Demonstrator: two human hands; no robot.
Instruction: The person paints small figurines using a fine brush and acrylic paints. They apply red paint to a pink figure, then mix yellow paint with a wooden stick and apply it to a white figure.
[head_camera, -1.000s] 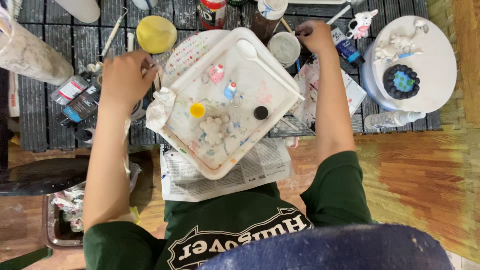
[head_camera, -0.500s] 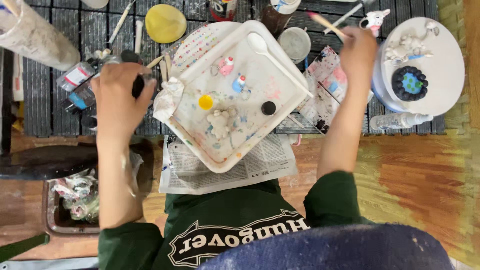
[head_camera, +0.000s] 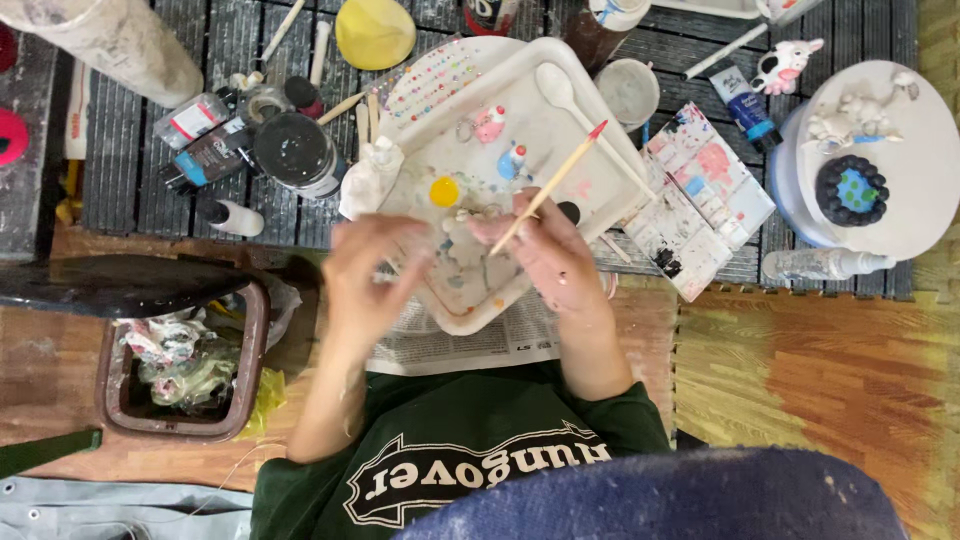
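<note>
The right hand (head_camera: 550, 255) pinches a red-tipped paintbrush (head_camera: 548, 186); the left hand (head_camera: 368, 280), blurred, half-curled, reaches toward an unpainted white figurine (head_camera: 468, 262) between them on the tray (head_camera: 600, 185); painting seemingly barely started.

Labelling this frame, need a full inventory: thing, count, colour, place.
tray: 1, white, paint-smeared, centre of the dark mat
small figurines in tray: 2, pink and blue-red, upper tray
yellow paint blob: 1, tray centre-left
spoon: 1, white, in tray
newspaper: 1 sheet, under tray's near corner
palette: 1, white with colour stains, right of tray
jar: 1, dark lid, left of tray
yellow round thing: 1, top centre
round stand: 1, white, right, bearing a dark disc
bin: 1, brown, lower left, holding rags
brush: 1, wooden, red tip
left hand: over tray, blurred
right hand: holds brush
</note>
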